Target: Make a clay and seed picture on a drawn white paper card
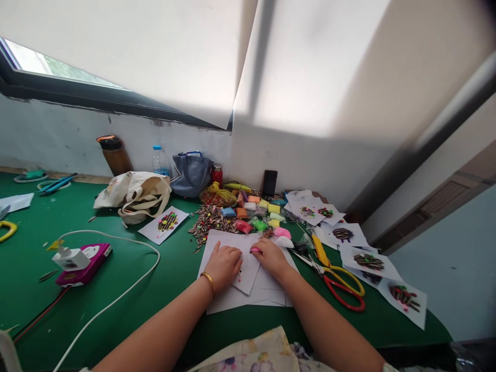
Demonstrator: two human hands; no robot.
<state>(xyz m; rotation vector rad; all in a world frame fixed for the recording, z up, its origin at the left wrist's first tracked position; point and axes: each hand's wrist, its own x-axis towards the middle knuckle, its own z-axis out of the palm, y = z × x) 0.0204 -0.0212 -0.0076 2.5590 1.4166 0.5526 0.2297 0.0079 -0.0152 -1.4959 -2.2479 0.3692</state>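
- Green work table (34, 305) stands against a white wall (70, 139), below a window with a pale roller blind (116, 51).
- Left hand (222, 266): lies palm-down on a white paper card (246, 268); fingers loosely extended, slightly apart, gripping nothing visible. Gold bangle (207, 281) on the wrist.
- Right hand (273, 257): rests at the card's right edge, fingers curled inward. A bit of pink clay (255, 250) sits at the fingertips; cannot tell if it is pinched.
- Card lies tilted on a stack of white paper sheets (248, 297), between both hands; small marks on it are too small to identify.
- Just beyond the hands: heap of striped sunflower seeds (211, 223) and bagged coloured clay (248, 212).
- Right of the hands: scissors with red and yellow handles (343, 287), beside finished seed-and-clay pictures on cards (403, 302).
- Left of the hands: white cable (127, 244), magenta power bank (93, 263), canvas tote bag (135, 194).
- Along the wall: water bottle (160, 161), brown flask (114, 156), blue bag (191, 175), upright black phone (269, 183).
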